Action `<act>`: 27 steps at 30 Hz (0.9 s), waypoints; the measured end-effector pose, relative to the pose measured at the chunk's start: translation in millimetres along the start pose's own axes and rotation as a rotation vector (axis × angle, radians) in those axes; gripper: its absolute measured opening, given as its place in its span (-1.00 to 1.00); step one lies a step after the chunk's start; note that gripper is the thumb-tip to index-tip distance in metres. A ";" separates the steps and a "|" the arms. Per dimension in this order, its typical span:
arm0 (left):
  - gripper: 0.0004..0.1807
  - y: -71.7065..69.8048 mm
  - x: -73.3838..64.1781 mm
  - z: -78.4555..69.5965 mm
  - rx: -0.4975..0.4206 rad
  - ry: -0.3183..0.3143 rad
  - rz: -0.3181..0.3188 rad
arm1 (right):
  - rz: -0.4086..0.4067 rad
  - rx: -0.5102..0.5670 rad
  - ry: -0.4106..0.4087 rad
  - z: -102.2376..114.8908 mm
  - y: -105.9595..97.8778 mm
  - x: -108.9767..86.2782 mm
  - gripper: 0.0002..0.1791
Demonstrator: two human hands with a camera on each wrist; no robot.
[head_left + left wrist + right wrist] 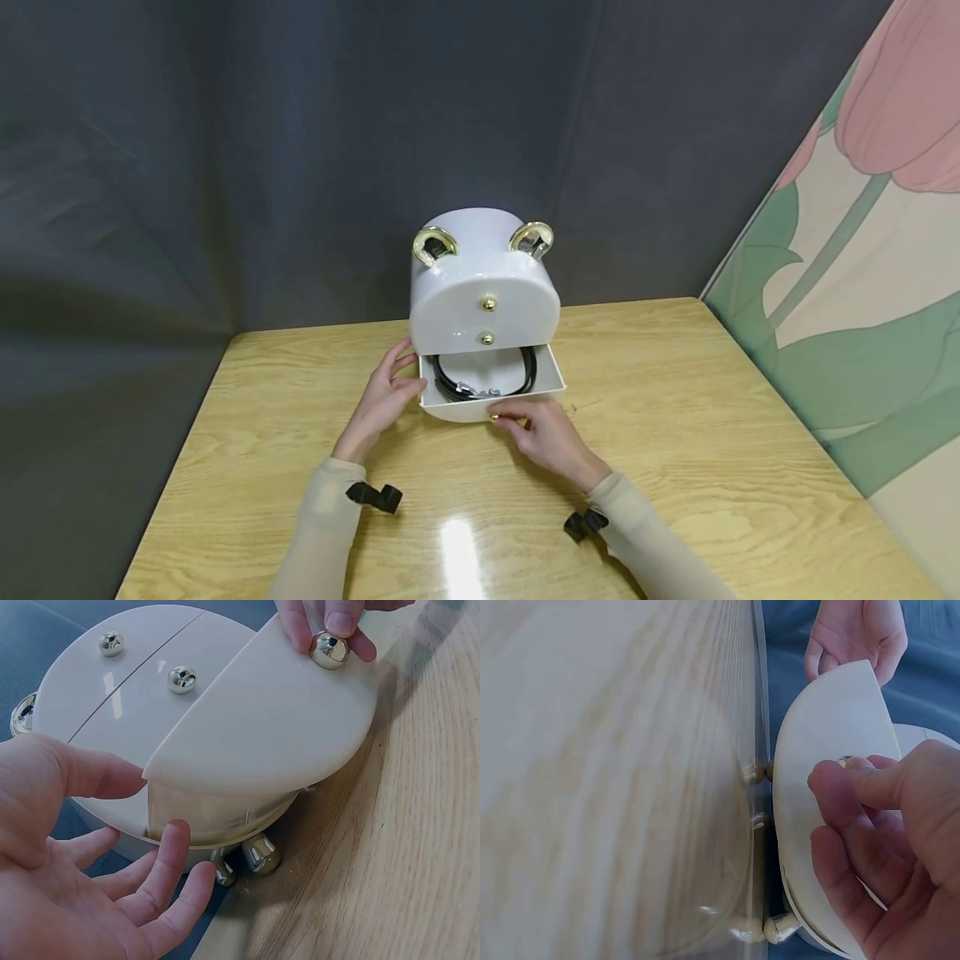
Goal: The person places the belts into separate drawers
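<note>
A white rounded storage box (480,250) with gold ear-shaped trims stands at the back of the table. Its bottom drawer (459,412) is pulled out toward me. Inside the drawer lies a coiled black cable (529,367) with silvery ends. My right hand (551,437) pinches the gold knob (330,651) on the drawer front between thumb and fingers. At the drawer's left side is my left hand (381,400), fingers spread and loosely bent, the thumb tip right at the drawer's front corner in the left wrist view.
Two more gold knobs, an upper one (488,303) and a lower one (487,338), sit on the box front. Short gold feet (261,853) hold it above the wooden table (660,400). Dark curtain (322,167) hangs behind; a flower-patterned panel (885,275) borders the right.
</note>
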State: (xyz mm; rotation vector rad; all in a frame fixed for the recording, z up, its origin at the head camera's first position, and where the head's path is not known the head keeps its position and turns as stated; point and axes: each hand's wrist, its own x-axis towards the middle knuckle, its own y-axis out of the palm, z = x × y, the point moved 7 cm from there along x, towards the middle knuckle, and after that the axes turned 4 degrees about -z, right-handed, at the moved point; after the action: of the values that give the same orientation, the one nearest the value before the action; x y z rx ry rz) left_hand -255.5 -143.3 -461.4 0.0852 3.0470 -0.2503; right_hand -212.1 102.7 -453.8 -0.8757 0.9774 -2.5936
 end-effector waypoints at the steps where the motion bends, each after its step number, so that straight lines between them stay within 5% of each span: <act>1: -0.11 0.0 0.3 0.0 0.002 0.002 -0.001 | -0.002 -0.001 0.003 -0.2 -0.2 0.1 -0.73; 27: -0.10 -0.5 -0.3 -1.4 -0.005 -0.005 0.006 | -0.016 -0.032 0.030 -3.9 0.0 7.6 -0.74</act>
State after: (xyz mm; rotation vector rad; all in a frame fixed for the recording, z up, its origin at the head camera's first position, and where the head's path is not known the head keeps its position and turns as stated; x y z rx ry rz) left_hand -255.3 -143.6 -459.9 0.0934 3.0418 -0.2421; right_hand -220.4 101.7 -452.8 -0.8582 1.0266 -2.6181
